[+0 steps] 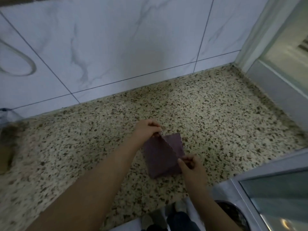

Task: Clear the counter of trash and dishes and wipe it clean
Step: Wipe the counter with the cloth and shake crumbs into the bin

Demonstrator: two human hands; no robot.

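Note:
A purple cloth (160, 157) lies on the speckled granite counter (216, 117), near its front edge and partly folded over itself. My left hand (147, 128) pinches the cloth's far corner. My right hand (190, 164) pinches its near right corner. A folded flap of the cloth stretches between the two hands.
A white marble-tiled wall (116, 39) backs the counter. A metal window frame (275, 80) closes the right side. A glass and metal panel (275, 189) sits at the lower right. A blurred brown object (5, 155) and a pale bag (6, 114) are at the left edge.

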